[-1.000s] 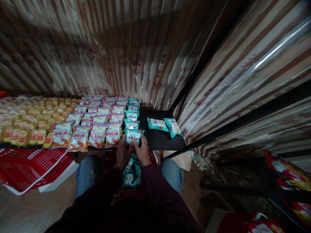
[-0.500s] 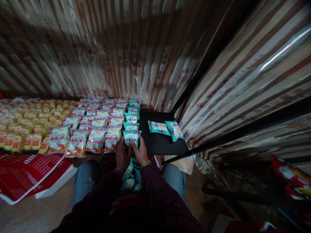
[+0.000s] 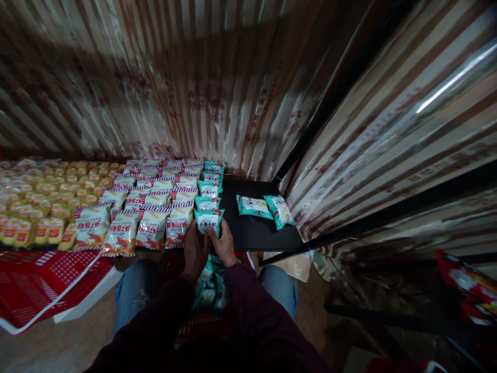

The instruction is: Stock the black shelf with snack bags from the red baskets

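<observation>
At the front of a column of teal snack bags (image 3: pixel 210 189) is one teal bag (image 3: pixel 208 220), standing near the shelf's front edge. My left hand (image 3: pixel 195 252) grips its lower left side, and my right hand (image 3: pixel 223 242) grips its lower right side. The fingers of both hands meet around its bottom. White and red snack bags (image 3: pixel 151 226) stand in rows just left of my left hand. Two more teal bags (image 3: pixel 254 206) lie on the black shelf (image 3: pixel 248 237) to the right.
Yellow packaged cakes (image 3: pixel 46 207) fill the shelf's left part. A red basket (image 3: pixel 73 269) is at the lower left. More teal bags (image 3: pixel 209 290) lie in a basket between my knees. A black metal post (image 3: pixel 330 237) and striped plastic sheeting (image 3: pixel 388 155) border the right side.
The view has shifted slightly. Both hands remain around the same teal bag at the front of the column.
</observation>
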`<action>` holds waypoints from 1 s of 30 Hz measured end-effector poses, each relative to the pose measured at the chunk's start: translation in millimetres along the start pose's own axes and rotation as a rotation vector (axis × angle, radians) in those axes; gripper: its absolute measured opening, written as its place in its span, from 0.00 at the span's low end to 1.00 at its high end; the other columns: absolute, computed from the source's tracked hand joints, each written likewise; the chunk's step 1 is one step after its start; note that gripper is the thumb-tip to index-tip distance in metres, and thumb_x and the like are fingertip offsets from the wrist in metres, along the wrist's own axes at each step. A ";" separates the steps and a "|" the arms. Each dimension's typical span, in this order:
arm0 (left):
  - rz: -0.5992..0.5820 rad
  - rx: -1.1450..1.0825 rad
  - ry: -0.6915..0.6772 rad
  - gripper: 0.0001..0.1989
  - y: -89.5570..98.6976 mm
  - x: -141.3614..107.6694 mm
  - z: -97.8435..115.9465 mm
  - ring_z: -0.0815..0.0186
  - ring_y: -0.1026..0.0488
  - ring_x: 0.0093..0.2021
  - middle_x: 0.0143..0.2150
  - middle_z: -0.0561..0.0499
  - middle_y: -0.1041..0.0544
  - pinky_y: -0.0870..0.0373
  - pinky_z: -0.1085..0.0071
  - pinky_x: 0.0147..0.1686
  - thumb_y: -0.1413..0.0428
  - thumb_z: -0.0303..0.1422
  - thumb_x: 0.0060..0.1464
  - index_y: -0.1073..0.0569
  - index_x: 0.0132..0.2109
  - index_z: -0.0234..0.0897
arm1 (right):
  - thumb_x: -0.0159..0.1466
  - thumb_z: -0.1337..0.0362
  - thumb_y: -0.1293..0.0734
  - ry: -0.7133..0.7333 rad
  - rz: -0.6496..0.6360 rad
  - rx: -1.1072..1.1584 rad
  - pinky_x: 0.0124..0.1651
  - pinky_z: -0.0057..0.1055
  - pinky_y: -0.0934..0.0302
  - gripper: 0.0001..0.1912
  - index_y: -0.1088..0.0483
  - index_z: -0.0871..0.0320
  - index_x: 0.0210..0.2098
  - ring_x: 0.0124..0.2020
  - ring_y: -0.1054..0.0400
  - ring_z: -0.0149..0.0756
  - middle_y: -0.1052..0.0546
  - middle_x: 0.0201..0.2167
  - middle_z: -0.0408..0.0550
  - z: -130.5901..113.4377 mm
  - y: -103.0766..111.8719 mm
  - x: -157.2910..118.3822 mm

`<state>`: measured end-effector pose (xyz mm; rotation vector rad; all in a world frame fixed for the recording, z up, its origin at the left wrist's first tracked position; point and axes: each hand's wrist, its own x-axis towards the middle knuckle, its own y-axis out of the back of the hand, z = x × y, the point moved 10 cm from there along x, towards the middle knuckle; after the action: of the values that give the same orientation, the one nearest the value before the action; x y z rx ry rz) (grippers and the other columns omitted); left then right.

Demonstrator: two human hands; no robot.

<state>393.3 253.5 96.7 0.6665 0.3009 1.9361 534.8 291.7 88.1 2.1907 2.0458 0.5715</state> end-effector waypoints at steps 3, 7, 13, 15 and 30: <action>0.013 -0.010 0.007 0.26 0.9 -1.3 -0.7 0.52 0.32 0.55 0.53 0.34 0.29 0.34 0.53 0.53 0.49 0.40 0.58 0.38 0.59 0.29 | 0.62 0.47 0.38 0.033 0.005 -0.007 0.60 0.40 0.44 0.31 0.39 0.57 0.59 0.58 0.37 0.45 0.31 0.57 0.54 -2.9 -0.4 0.0; 0.045 -0.005 -0.024 0.26 2.6 -3.6 0.4 0.52 0.33 0.56 0.54 0.34 0.30 0.35 0.53 0.54 0.50 0.40 0.58 0.38 0.59 0.30 | 0.63 0.46 0.38 0.085 0.031 -0.034 0.63 0.41 0.48 0.30 0.37 0.58 0.57 0.61 0.42 0.45 0.35 0.60 0.56 -7.4 1.4 -1.7; 0.076 0.006 -0.070 0.26 5.8 -6.4 6.4 0.52 0.32 0.56 0.53 0.34 0.29 0.34 0.53 0.53 0.49 0.40 0.58 0.39 0.59 0.30 | 0.63 0.46 0.39 0.092 0.052 -0.053 0.63 0.43 0.47 0.30 0.37 0.58 0.57 0.61 0.42 0.46 0.34 0.59 0.57 -5.1 4.2 -4.1; 0.079 0.007 -0.075 0.25 6.6 -7.5 9.1 0.53 0.32 0.56 0.53 0.34 0.29 0.34 0.53 0.53 0.49 0.40 0.58 0.38 0.59 0.31 | 0.62 0.46 0.38 0.092 0.058 -0.049 0.63 0.44 0.47 0.30 0.36 0.58 0.57 0.61 0.41 0.47 0.34 0.58 0.57 -4.1 5.9 -4.8; 0.110 0.027 -0.157 0.23 4.9 -16.3 18.4 0.53 0.32 0.55 0.52 0.37 0.29 0.33 0.53 0.52 0.48 0.37 0.58 0.38 0.58 0.33 | 0.61 0.44 0.38 0.007 0.045 -0.027 0.54 0.37 0.40 0.29 0.34 0.57 0.53 0.51 0.34 0.44 0.26 0.48 0.53 2.1 13.7 -11.8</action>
<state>405.5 235.2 108.9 0.8634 0.1965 1.9727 548.1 279.2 88.0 2.2273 1.9850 0.6082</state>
